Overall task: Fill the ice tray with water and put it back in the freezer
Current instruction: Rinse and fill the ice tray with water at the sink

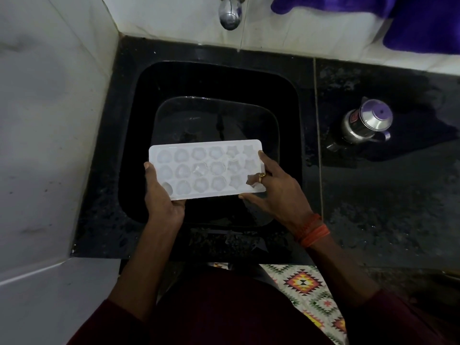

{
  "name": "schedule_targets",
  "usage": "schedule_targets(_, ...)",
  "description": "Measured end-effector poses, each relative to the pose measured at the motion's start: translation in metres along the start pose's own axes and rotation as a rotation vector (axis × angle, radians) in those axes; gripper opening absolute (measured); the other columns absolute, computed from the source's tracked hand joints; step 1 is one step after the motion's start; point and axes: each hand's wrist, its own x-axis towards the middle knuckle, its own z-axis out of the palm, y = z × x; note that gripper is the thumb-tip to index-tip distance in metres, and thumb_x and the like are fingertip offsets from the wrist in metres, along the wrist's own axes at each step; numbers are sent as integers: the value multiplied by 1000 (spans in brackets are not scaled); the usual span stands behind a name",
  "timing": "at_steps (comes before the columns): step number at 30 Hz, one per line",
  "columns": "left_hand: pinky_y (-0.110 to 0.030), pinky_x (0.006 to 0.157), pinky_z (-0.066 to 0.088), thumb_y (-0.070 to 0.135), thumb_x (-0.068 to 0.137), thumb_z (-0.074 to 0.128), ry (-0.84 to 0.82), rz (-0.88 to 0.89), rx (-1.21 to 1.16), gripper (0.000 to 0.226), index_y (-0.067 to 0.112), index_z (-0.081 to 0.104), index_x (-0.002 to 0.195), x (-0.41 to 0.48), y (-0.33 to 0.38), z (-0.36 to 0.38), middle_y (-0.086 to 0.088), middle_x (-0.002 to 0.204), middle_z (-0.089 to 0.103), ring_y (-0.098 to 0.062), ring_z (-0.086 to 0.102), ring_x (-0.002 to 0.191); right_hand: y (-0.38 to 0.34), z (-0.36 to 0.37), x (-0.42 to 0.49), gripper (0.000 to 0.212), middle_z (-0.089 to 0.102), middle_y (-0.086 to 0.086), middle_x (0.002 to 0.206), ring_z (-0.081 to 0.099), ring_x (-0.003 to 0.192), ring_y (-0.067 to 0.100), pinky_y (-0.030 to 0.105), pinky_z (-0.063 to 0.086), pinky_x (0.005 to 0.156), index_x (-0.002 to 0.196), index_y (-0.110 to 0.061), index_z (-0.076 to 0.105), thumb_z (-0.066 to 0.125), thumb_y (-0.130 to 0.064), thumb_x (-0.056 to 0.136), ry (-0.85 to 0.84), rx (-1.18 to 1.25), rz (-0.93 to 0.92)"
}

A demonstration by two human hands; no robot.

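Ice tray point(206, 168), white and translucent, held roughly level above the black sink point(293, 100), its long axis running left to right. Its moulded cells stand in three rows of six, rounded shapes toward the left end and star shapes toward the right; whether any cell holds water cannot be told. Left hand point(163, 192) grips the tray's left short end, the thumb lying along the upper face at the edge and the other fingers curled out of sight beneath. Right hand point(271, 188) clasps the right short end, with one fingertip at the far corner, a ringed finger bent over the upper face near the front right cells, and the thumb under the near edge. Orange threads point(314, 232) circle the right wrist. Tap point(230, 12), chrome, projects from the white tiled wall above the far side of the sink, well apart from the tray; no stream is visible. Steel jug point(366, 122) with a purple-tinted lid stands on the dark counter point(388, 195) to the right of the sink. Purple cloth point(423, 23) lies on the ledge at upper right. Patterned fabric point(306, 290) shows below the counter edge, beside the dark red garment.
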Motion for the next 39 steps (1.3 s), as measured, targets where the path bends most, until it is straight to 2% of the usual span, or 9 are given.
schedule_targets(6, -51, 83, 64, 62, 92, 66, -16, 6, 5, 47, 22, 75, 116, 2, 1, -1, -1, 106, 81, -26, 78, 96, -1, 2, 2, 43, 27, 0, 162, 59, 124, 22, 41, 55, 96, 109, -19, 71, 77, -48, 78, 14, 14, -3)
schedule_targets(12, -53, 84, 63, 63, 91, 66, -25, -1, 5, 51, 21, 74, 118, 4, 1, 0, -2, 108, 81, -27, 78, 97, 1, 4, 2, 46, 25, -1, 163, 60, 122, 22, 41, 55, 95, 113, -19, 72, 77, -49, 79, 16, 6, 2)
schedule_targets(21, -48, 74, 65, 60, 94, 64, -8, 11, 0, 46, 21, 74, 116, 6, -1, 1, -1, 104, 81, -24, 79, 94, 3, 6, 4, 47, 24, -2, 163, 58, 125, 19, 38, 55, 97, 112, -18, 71, 77, -49, 78, 16, 16, 8)
schedule_targets(30, -52, 87, 63, 63, 92, 65, -15, 3, 15, 51, 22, 73, 121, 8, -1, 0, -2, 111, 80, -25, 78, 100, 4, 8, 4, 49, 25, 0, 163, 58, 126, 22, 42, 55, 96, 114, -16, 72, 78, -48, 77, 15, 29, 5)
schedule_targets(39, -53, 87, 62, 64, 91, 65, -31, 1, 14, 54, 23, 72, 125, 11, -3, 1, -2, 114, 79, -27, 77, 101, 4, 6, 3, 50, 24, -1, 163, 57, 127, 21, 41, 54, 98, 117, -15, 71, 77, -48, 79, 7, 20, 14)
